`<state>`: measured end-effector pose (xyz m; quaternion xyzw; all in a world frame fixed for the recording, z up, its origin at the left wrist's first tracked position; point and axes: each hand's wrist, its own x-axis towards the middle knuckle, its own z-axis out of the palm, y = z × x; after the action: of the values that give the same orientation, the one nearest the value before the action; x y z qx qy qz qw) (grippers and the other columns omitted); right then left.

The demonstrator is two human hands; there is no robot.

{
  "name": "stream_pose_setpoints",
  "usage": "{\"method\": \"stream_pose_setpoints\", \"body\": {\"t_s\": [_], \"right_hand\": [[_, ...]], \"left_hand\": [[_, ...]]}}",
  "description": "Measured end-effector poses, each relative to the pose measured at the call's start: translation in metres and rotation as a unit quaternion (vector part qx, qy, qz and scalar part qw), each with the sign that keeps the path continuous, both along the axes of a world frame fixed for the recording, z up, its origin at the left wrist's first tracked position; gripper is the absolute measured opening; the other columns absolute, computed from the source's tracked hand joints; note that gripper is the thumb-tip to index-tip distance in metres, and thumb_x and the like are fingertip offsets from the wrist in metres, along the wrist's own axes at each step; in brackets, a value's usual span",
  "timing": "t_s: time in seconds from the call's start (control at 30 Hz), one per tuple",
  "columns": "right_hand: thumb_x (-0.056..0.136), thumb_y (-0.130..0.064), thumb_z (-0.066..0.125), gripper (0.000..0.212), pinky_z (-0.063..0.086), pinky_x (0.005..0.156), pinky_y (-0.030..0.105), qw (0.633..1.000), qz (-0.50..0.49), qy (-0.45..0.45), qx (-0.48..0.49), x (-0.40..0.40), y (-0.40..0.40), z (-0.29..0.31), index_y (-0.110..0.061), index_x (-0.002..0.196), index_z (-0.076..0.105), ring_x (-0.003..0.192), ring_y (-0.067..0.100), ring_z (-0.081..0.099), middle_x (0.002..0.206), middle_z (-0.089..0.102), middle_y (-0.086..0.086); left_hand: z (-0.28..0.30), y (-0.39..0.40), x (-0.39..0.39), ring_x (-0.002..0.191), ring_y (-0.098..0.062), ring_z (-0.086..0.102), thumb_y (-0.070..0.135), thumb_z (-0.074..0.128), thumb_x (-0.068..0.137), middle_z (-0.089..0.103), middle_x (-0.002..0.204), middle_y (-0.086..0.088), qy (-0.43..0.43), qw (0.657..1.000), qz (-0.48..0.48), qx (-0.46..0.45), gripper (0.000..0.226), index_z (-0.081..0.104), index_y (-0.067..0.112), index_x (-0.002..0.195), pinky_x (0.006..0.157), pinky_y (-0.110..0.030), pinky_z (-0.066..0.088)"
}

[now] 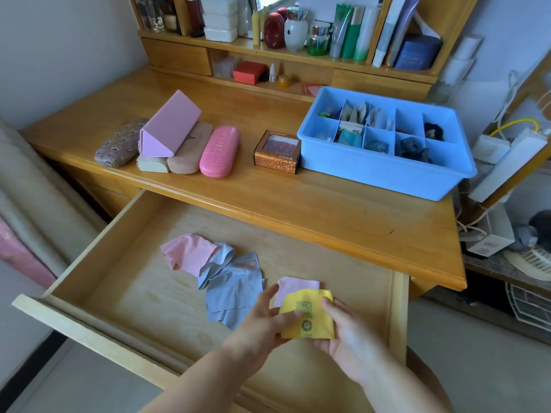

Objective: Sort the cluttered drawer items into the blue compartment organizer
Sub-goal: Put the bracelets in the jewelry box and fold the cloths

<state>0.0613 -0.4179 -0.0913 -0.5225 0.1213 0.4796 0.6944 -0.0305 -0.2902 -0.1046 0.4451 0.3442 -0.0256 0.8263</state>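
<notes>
Yellow cloth (307,318), printed, folded, in hands

Beside the smooth, shiny wood desk (298,198) top's blue plastic organizer (384,169), a glossy pink bumpy case (220,151) sits; soft matt yellow cloth (307,314) lies below.

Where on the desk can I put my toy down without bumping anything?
Bare wood runs along the desk's front edge, and between the pink case and the brown box. It's crowded around the cases on the left and the blue organizer on the right.
</notes>
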Motion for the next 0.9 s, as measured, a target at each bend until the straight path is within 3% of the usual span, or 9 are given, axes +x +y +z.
{"method": "stream_pose_setpoints", "body": {"t_s": [0.1, 0.2, 0.3, 0.37, 0.47, 0.57, 0.67, 0.73, 0.9], "right_hand": [[0.096, -0.017, 0.049, 0.017, 0.054, 0.056, 0.032, 0.999, -0.015, 0.007, -0.027, 0.000, -0.001, -0.013, -0.010, 0.106, 0.062, 0.073, 0.026, 0.068, 0.095, 0.071, 0.015], [0.094, -0.012, 0.054, 0.012, 0.052, 0.060, 0.032, 0.995, -0.016, -0.026, -0.098, 0.000, -0.002, -0.026, -0.009, 0.105, 0.060, 0.076, 0.023, 0.065, 0.092, 0.069, 0.012], [0.090, -0.001, 0.059, 0.013, 0.051, 0.051, 0.024, 0.981, 0.012, -0.122, -0.151, 0.010, 0.003, -0.034, -0.011, 0.096, 0.064, 0.068, 0.014, 0.067, 0.081, 0.071, 0.003], [0.088, 0.001, 0.061, 0.022, 0.048, 0.050, 0.021, 0.966, 0.010, -0.189, -0.177, 0.021, 0.010, -0.037, -0.018, 0.098, 0.061, 0.071, 0.013, 0.066, 0.085, 0.070, 0.001], [0.083, -0.003, 0.067, 0.030, 0.045, 0.051, 0.020, 0.927, 0.025, -0.289, -0.237, 0.035, 0.020, -0.047, -0.020, 0.106, 0.057, 0.071, 0.014, 0.061, 0.086, 0.066, 0.003], [0.081, -0.008, 0.070, 0.035, 0.045, 0.065, 0.024, 0.881, 0.068, -0.366, -0.292, 0.042, 0.025, -0.058, -0.022, 0.110, 0.055, 0.074, 0.012, 0.059, 0.083, 0.063, -0.002], [0.082, -0.010, 0.069, 0.033, 0.040, 0.061, 0.017, 0.850, 0.088, -0.407, -0.321, 0.045, 0.028, -0.065, -0.023, 0.109, 0.055, 0.073, 0.008, 0.057, 0.079, 0.061, -0.007], [0.082, -0.009, 0.068, 0.032, 0.040, 0.059, 0.021, 0.824, 0.108, -0.433, -0.348, 0.046, 0.030, -0.068, -0.022, 0.107, 0.053, 0.069, 0.007, 0.055, 0.075, 0.057, -0.010], [0.082, -0.013, 0.065, 0.027, 0.046, 0.060, 0.028, 0.787, 0.170, -0.451, -0.385, 0.049, 0.033, -0.066, -0.024, 0.096, 0.045, 0.069, 0.015, 0.055, 0.073, 0.052, -0.009]], "left_hand": [[-0.008, -0.001, -0.002, 0.076, -0.023, 0.066, -0.006, 0.066, 0.078, 0.065, 0.081, -0.012, 0.019, 0.998, 0.006, 0.066, 0.062, 0.045, 0.038, 0.116, 0.071, -0.036, 0.057], [-0.011, 0.002, 0.002, 0.063, -0.015, 0.060, -0.008, 0.058, 0.081, 0.059, 0.078, -0.011, 0.033, 0.978, -0.008, 0.204, 0.044, 0.053, 0.030, 0.104, 0.062, -0.027, 0.056], [-0.012, 0.013, 0.013, 0.053, -0.004, 0.058, -0.001, 0.055, 0.084, 0.059, 0.067, 0.001, 0.041, 0.939, -0.034, 0.340, 0.032, 0.063, 0.029, 0.083, 0.053, -0.014, 0.047], [-0.015, 0.022, 0.021, 0.055, -0.001, 0.056, 0.003, 0.055, 0.086, 0.057, 0.065, 0.010, 0.049, 0.906, -0.058, 0.416, 0.031, 0.066, 0.031, 0.082, 0.054, -0.011, 0.044], [-0.024, 0.030, 0.031, 0.069, 0.000, 0.052, 0.002, 0.055, 0.086, 0.054, 0.080, 0.017, 0.045, 0.858, -0.092, 0.503, 0.028, 0.072, 0.020, 0.097, 0.064, -0.004, 0.038], [-0.035, 0.036, 0.037, 0.072, -0.002, 0.049, 0.000, 0.055, 0.085, 0.053, 0.084, 0.011, 0.051, 0.834, -0.102, 0.541, 0.029, 0.072, 0.014, 0.103, 0.066, -0.001, 0.035], [-0.044, 0.038, 0.040, 0.077, -0.004, 0.048, 0.001, 0.056, 0.085, 0.052, 0.090, 0.007, 0.051, 0.817, -0.124, 0.560, 0.030, 0.070, 0.014, 0.108, 0.067, 0.002, 0.032], [-0.048, 0.038, 0.041, 0.074, -0.002, 0.046, 0.001, 0.056, 0.085, 0.049, 0.087, 0.008, 0.049, 0.811, -0.136, 0.567, 0.030, 0.069, 0.013, 0.109, 0.067, 0.002, 0.031], [-0.052, 0.039, 0.044, 0.083, -0.015, 0.055, 0.005, 0.052, 0.084, 0.048, 0.088, 0.004, 0.074, 0.780, -0.198, 0.589, 0.032, 0.064, 0.016, 0.112, 0.070, -0.013, 0.036]]}}
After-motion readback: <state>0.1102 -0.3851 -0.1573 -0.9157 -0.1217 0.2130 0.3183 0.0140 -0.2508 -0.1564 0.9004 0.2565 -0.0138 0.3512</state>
